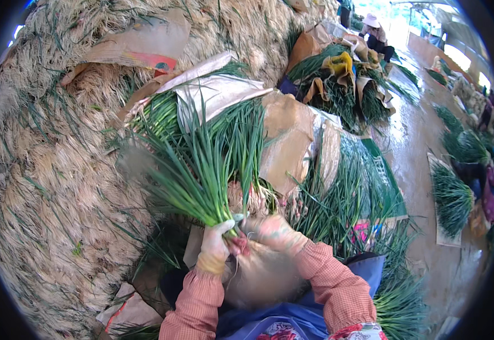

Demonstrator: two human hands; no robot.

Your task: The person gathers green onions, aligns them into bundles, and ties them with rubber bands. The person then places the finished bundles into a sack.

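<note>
A bunch of green onions [200, 182] with long green leaves and reddish bulbs points up and to the left. My left hand [217, 243], in a pale glove, is closed round its lower stalks just above the bulbs. My right hand [274, 231], also gloved and blurred, is beside the bulbs on their right; whether its fingers hold anything cannot be made out. Beyond the bunch, more green onions [247, 140] lie partly under a pale sheet [221, 95], with whitish roots showing at their lower end. A brownish, blurred surface is below my hands.
A large heap of pale roots and scraps [72, 178] fills the left. Loose green onions [336, 208] lie on sacks at the right, beside a wet floor [421, 212]. Wrapped bundles [340, 85] stand farther back, near a seated person in a pale hat [374, 34]. Another person [490, 191] is at the far right.
</note>
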